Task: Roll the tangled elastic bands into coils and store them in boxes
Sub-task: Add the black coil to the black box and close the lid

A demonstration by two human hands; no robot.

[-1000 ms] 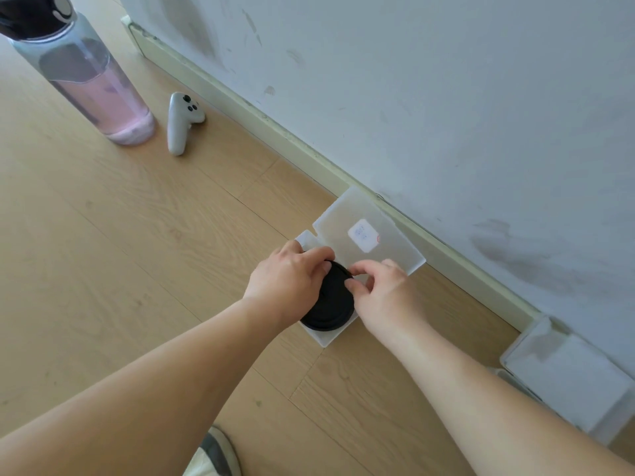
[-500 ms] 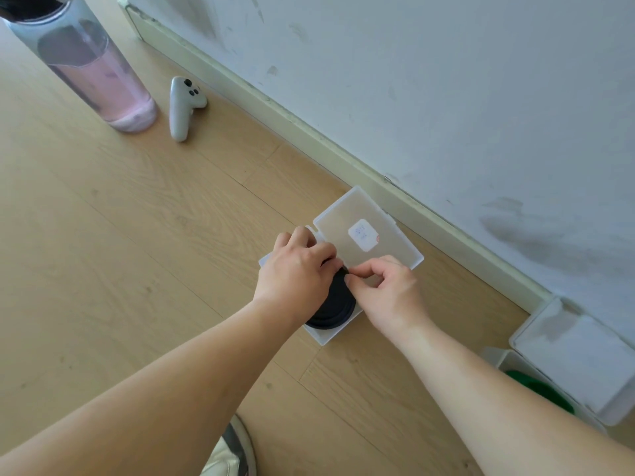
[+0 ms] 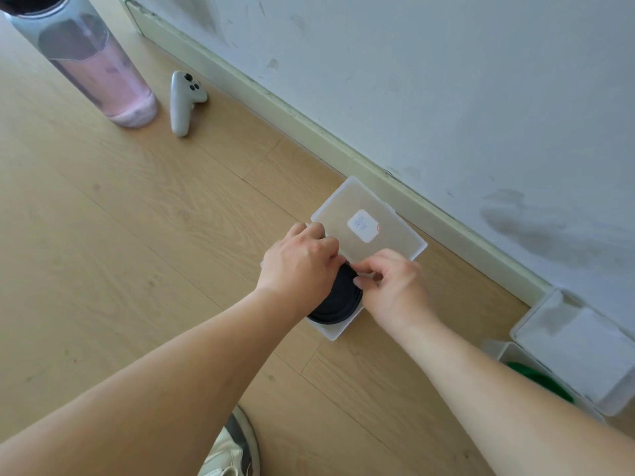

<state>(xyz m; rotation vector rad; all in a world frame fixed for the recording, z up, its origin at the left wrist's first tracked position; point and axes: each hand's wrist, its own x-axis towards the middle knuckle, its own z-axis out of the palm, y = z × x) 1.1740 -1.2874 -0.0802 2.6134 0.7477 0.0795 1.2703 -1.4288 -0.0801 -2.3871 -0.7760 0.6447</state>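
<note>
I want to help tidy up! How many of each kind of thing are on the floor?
Boxes: 2, middle box, right box
Coils: 2, black coil, green coil
Bottle: 1
Controller: 1
Shoe: 1
Total: 7

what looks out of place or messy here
Nothing looks spilled or broken. A white controller lies on the floor by the pink bottle, unrelated to this task, and the wall carries grey smudges. The black coil sits inside its box.

Coil (image 3: 338,305) partly under left hand (image 3: 299,266)
</note>
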